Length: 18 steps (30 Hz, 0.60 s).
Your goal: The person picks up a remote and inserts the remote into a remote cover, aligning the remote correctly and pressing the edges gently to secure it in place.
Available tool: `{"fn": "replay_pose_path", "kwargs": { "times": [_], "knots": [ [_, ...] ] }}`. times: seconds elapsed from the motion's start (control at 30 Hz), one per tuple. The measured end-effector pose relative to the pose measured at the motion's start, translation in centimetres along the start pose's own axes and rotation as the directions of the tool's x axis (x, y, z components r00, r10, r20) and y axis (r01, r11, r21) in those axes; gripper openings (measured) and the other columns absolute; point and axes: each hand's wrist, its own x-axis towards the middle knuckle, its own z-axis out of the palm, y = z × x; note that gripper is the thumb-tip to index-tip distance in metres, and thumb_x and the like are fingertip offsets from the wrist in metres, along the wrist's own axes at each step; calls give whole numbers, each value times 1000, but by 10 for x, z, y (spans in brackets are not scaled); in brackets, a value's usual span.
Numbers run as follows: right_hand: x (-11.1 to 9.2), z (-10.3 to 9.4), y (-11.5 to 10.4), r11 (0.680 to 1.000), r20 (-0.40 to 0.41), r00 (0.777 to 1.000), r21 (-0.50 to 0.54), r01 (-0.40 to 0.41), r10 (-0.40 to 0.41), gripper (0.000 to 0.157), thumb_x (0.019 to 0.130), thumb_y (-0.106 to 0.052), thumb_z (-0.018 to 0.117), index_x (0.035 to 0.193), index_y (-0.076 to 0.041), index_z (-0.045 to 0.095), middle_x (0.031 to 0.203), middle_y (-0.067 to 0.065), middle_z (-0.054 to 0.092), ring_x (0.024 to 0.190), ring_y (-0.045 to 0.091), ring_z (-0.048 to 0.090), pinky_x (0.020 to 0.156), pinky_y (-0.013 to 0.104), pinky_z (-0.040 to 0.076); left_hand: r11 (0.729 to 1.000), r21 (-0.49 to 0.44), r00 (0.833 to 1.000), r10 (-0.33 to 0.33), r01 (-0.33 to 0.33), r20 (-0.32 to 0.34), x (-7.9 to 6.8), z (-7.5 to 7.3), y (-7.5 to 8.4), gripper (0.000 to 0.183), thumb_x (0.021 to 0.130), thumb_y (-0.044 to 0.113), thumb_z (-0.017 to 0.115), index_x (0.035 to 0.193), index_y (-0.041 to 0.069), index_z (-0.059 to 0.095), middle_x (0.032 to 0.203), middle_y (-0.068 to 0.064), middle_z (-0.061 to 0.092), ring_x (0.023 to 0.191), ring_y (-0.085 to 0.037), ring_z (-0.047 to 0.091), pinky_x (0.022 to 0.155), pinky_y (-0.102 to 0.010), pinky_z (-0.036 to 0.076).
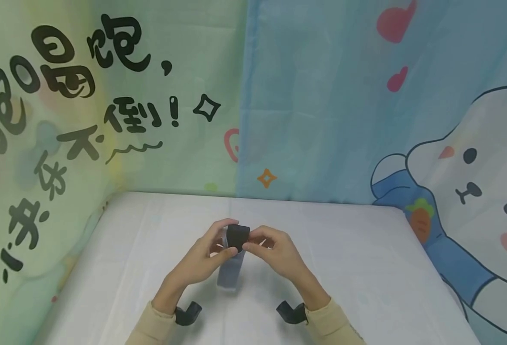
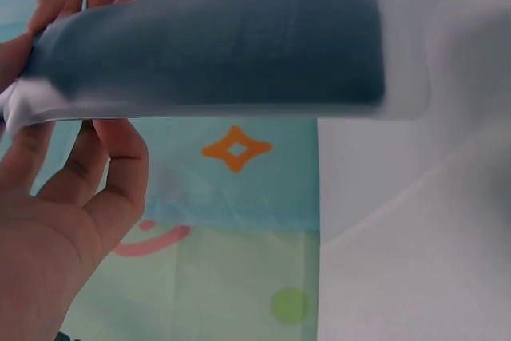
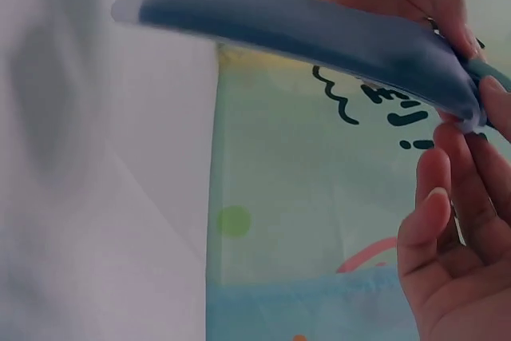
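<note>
Both hands hold a long, flat dark strip in a frosted plastic sleeve, raised in front of the body. Its black upper end (image 1: 238, 235) shows between the hands in the head view, and the sleeved length (image 1: 230, 274) hangs down below. My left hand (image 1: 203, 256) grips the upper end from the left, thumb in front and fingers behind. From the right, my right hand (image 1: 275, 247) pinches the edge of the black end with thumb and fingertips. In the right wrist view the sleeve (image 3: 311, 33) gathers into creases near the fingertips. What exactly the strip is, I cannot tell.
A white-covered table (image 1: 343, 273) lies beneath the hands. Printed curtains stand behind and to the left, with black lettering (image 1: 126, 43) and a cartoon white animal (image 1: 473, 191). A black wrist camera mount (image 1: 188, 314) juts inward from the left wrist, another mount (image 1: 291, 312) from the right.
</note>
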Motion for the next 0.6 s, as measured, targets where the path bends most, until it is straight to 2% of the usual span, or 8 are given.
{"fn": "replay_pose_path", "kwargs": {
  "times": [0.13, 0.27, 0.37, 0.47, 0.6],
  "knots": [
    [1, -6, 3, 998, 60, 998, 63, -12, 8, 11, 90, -5, 74, 102, -6, 74, 96, 4, 70, 88, 21, 64, 71, 32, 54, 1000, 11, 999, 18, -19, 30, 0, -2, 1, 56, 101, 14, 62, 149, 25, 35, 111, -1, 65, 97, -21, 62, 89, -42, 53],
    [1, -9, 5, 994, 94, 995, 104, -31, 22, 10, 92, -3, 72, 102, -3, 74, 95, 7, 71, 82, 29, 66, 71, 34, 55, 999, 27, 999, 15, -16, 38, 2, -2, -1, 56, 101, 15, 63, 148, 25, 36, 110, 0, 65, 97, -20, 62, 89, -42, 52],
    [1, -9, 6, 993, 87, 996, 111, -36, 27, 9, 92, -3, 71, 101, -1, 75, 93, 9, 71, 75, 31, 66, 69, 37, 56, 999, 40, 999, 16, -17, 33, 2, 0, -4, 55, 101, 16, 63, 148, 26, 36, 111, 1, 65, 96, -19, 62, 88, -41, 53],
    [1, -8, 7, 995, 55, 997, 89, -54, 49, 7, 93, -2, 71, 98, 0, 75, 92, 11, 72, 70, 27, 66, 67, 40, 57, 998, 58, 999, 20, -21, 31, 4, 1, -7, 55, 101, 16, 63, 147, 26, 36, 111, 1, 66, 94, -18, 63, 86, -40, 53],
    [2, -6, 8, 994, 38, 993, 26, -108, 107, 6, 94, 1, 66, 95, -1, 72, 88, 8, 71, 69, 20, 66, 66, 37, 56, 996, 91, 999, 10, -15, 50, 6, 4, -8, 53, 102, 19, 62, 148, 29, 36, 115, 2, 65, 96, -16, 63, 87, -40, 53]
  ]
}}
